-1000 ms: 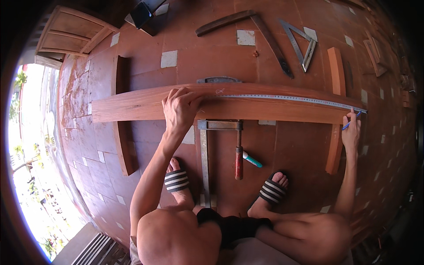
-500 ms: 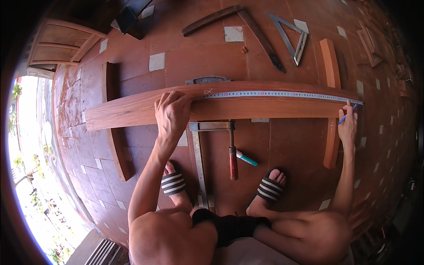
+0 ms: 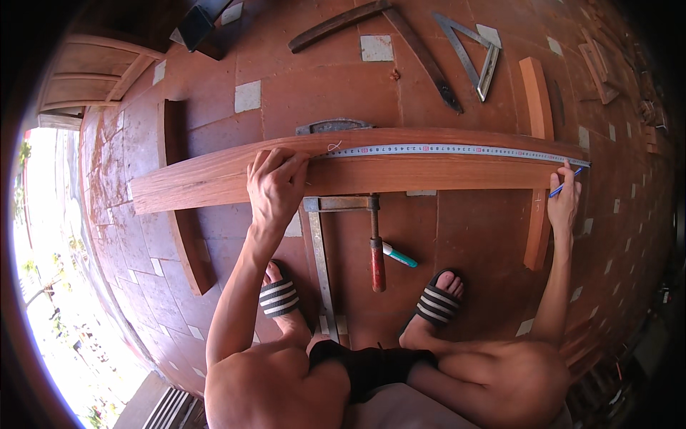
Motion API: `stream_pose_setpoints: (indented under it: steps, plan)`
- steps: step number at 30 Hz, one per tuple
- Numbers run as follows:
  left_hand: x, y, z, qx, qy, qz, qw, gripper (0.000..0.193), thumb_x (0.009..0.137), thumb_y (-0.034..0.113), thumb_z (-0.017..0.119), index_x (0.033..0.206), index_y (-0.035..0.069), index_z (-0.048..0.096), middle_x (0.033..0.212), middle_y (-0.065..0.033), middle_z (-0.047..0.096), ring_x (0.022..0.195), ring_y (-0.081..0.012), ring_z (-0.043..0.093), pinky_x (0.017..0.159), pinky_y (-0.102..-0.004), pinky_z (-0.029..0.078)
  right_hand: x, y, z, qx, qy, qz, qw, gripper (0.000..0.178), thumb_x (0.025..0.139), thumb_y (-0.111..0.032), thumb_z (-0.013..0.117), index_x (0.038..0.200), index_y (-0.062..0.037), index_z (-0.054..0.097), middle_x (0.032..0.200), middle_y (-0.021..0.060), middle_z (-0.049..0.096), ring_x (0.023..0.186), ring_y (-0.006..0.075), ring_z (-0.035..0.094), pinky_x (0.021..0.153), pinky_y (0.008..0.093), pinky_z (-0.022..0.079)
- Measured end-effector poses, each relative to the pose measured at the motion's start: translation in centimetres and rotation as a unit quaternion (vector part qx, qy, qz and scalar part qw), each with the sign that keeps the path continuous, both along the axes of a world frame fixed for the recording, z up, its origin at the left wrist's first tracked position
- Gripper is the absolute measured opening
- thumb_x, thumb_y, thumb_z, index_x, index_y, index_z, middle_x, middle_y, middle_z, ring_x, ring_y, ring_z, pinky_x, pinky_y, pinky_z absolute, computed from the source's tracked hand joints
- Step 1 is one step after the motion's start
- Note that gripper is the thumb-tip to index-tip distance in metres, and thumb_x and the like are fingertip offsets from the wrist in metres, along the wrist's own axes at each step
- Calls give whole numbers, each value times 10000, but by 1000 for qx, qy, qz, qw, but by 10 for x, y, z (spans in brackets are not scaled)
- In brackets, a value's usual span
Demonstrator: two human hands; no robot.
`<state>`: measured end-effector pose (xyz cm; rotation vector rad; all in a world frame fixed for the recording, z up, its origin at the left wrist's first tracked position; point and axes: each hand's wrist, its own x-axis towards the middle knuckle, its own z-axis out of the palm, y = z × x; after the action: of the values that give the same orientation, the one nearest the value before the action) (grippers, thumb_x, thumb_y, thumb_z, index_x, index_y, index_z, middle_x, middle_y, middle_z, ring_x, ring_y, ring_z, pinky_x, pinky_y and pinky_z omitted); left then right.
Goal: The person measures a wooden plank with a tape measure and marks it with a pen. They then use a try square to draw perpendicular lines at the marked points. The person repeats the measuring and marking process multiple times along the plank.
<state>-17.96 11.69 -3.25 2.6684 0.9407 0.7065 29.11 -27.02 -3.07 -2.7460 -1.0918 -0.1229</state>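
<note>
A long reddish-brown wooden beam (image 3: 429,176) lies crosswise in front of me, with a measuring tape (image 3: 446,150) stretched along its top. My left hand (image 3: 275,186) is closed at the tape's left end, pressing it to the wood; the fingers hide that end, and no tape case shows. Near the beam's right end, my right hand (image 3: 564,201) grips a blue pen (image 3: 555,191), its fingertips up against the tape. A bar clamp (image 3: 318,250) with a red handle (image 3: 377,268) grips the beam just right of my left hand.
Two wooden battens, left (image 3: 187,247) and right (image 3: 536,93), lie under the beam. Beyond it are an L-shaped wooden square (image 3: 423,63) and a metal triangular square (image 3: 488,75). A teal-and-white marker (image 3: 400,255) lies by the clamp handle, between my sandalled feet. Wooden frames (image 3: 93,75) stand far left.
The view has shifted slightly. Both hands keep their places on the beam and tape, the right one still with the pen.
</note>
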Motion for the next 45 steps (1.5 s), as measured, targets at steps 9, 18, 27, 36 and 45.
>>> stream_pose_setpoints:
  steps: [9, 18, 27, 36, 45]
  plan:
    - [-1, 0, -1, -1, -5, -2, 1000, 135, 843, 100, 846, 973, 133, 836, 967, 12, 719, 923, -244, 677, 808, -411, 528, 1, 0, 0, -2, -6, 1, 1000, 242, 1079, -196, 656, 1288, -80, 623, 1502, 118, 663, 1179, 393, 638, 1023, 499, 523]
    - [0, -1, -1, -13, -10, 10, 1000, 130, 847, 103, 845, 974, 129, 833, 977, 8, 728, 930, -254, 680, 820, -416, 533, -6, 20, 19, 41, -28, -9, 999, 252, 1093, -206, 644, 1312, -83, 657, 1412, 119, 716, 1160, 373, 669, 1020, 474, 528]
    - [1, 0, 1, -11, -10, 1, 1000, 121, 854, 108, 843, 971, 134, 826, 972, 13, 723, 940, -251, 680, 816, -421, 521, -142, 154, 90, 267, 318, 142, 899, 512, 1190, -397, 435, 1387, -16, 714, 1112, 104, 783, 1123, 201, 716, 972, 377, 554]
    - [-2, 0, 3, -14, -3, 3, 1000, 130, 849, 81, 830, 969, 132, 832, 965, 3, 723, 931, -261, 680, 798, -429, 524, -243, 236, 45, 298, 411, 237, 828, 147, 1006, -87, 724, 1075, 38, 759, 937, 153, 782, 805, 230, 750, 724, 343, 582]
    - [-4, 3, -2, -20, 10, -23, 999, 179, 861, -19, 800, 1031, 32, 825, 997, -88, 738, 943, -297, 684, 872, -431, 554, -83, 88, 44, 275, 51, 9, 960, 255, 1085, -158, 652, 1271, 5, 713, 1034, 185, 799, 944, 343, 785, 855, 416, 613]
